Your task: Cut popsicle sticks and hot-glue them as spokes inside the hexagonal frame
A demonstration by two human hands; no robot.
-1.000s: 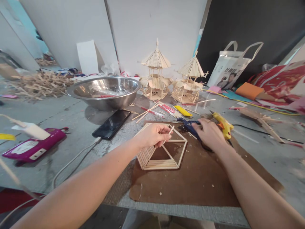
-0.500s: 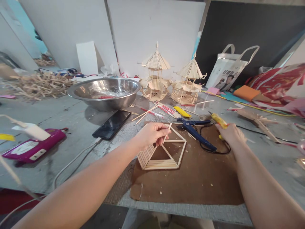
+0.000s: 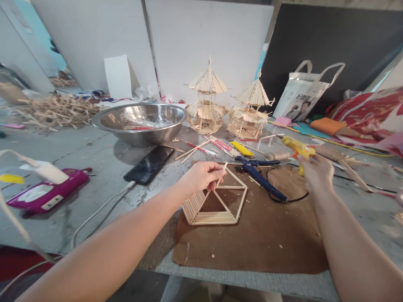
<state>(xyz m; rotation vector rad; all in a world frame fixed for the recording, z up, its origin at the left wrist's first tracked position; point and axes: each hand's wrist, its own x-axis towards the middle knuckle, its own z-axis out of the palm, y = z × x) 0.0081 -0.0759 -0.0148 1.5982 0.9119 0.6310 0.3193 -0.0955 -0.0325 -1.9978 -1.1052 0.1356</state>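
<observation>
Between thumb and fingers, my left hand (image 3: 206, 176) pinches a short thin wooden stick (image 3: 222, 173). It hovers over the far left part of a hexagonal stick frame (image 3: 214, 217), hiding some of it. That frame lies on a brown board (image 3: 264, 243); its left and front sections are filled with rows of sticks, while other sections show bare board. My right hand (image 3: 317, 172) is closed round the handle of a yellow glue gun (image 3: 297, 147), raised off the table with its nozzle toward the far left. A blue-handled cutter (image 3: 260, 176) rests on the board between my hands.
Two stick pagodas (image 3: 208, 109) stand at the back beside a steel basin (image 3: 141, 121). A phone (image 3: 149, 164) and a purple power strip (image 3: 47, 191) with cables lie left. A loose stick pile (image 3: 59, 110) is far left; a white bag (image 3: 302, 94) stands back right.
My right hand has lifted the glue gun off the table and moved slightly right, turning it more level. My left hand keeps its place with the stick.
</observation>
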